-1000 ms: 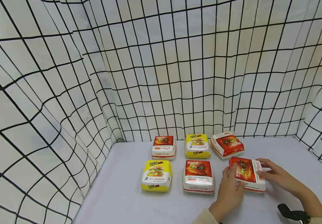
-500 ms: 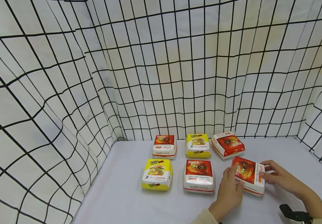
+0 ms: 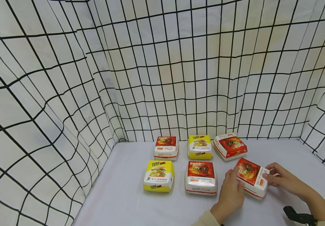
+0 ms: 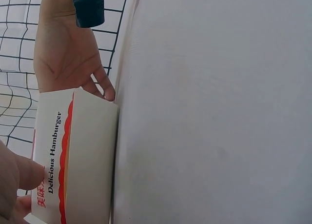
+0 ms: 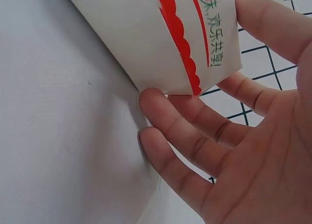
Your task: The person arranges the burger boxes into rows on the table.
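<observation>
A red and white hamburger box [image 3: 248,172] lies turned at an angle on the white table, between both hands. My left hand [image 3: 230,193] holds its left side, fingers along the far edge and thumb at the front wall. In the left wrist view that thumb [image 4: 30,174] touches the white wall [image 4: 90,155] printed "Delicious Hamburger". My right hand [image 3: 285,180] grips the right end, thumb on top. Seen from the right wrist, its curled fingers [image 5: 195,136] meet the lower corner of the box [image 5: 141,43].
Left of the hands stand a red and white box [image 3: 200,179] and a yellow box [image 3: 158,177]. Behind them sit another red and white box [image 3: 166,149], a yellow one [image 3: 199,147] and a tilted red one [image 3: 230,147]. Black netting over white cloth [image 3: 196,78] surrounds the table.
The hamburger box between my hands has turned clockwise, its right end swinging toward the front. My right hand has shifted slightly right and nearer; my left hand stays almost in place.
</observation>
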{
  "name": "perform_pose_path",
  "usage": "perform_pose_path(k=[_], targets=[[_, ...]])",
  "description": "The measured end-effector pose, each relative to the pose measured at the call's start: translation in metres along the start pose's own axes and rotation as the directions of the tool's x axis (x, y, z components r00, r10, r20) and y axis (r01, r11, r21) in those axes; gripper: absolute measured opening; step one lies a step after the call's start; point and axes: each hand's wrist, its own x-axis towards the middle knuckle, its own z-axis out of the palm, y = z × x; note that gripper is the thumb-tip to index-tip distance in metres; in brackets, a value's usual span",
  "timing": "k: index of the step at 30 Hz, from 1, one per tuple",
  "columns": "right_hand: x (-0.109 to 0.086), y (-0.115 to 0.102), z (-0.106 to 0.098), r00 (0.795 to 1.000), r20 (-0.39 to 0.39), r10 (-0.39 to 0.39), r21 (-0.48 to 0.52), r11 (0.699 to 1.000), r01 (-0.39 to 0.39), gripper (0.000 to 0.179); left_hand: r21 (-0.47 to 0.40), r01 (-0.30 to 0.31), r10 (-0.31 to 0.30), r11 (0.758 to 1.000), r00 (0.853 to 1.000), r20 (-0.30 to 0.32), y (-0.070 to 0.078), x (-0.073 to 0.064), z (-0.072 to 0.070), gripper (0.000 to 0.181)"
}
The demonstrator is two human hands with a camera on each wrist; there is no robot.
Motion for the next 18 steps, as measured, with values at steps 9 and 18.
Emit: perform_pose_path(k=[9,18], targets=[[0.0008,0.0037,-0.0002,1.000,0.009,0.007,-0.008,1.000,-0.007,0.052,-0.023,-0.001,0.000,1.000,1.000,-0.016,-0.0012,0.0014,-0.0015,0.051],[0.0015,0.0033,-0.0015,1.000,0.003,0.015,-0.023,1.000,-0.015,0.059,-0.027,-0.001,0.001,1.000,1.000,-0.024,0.0002,0.0008,-0.0031,0.060]])
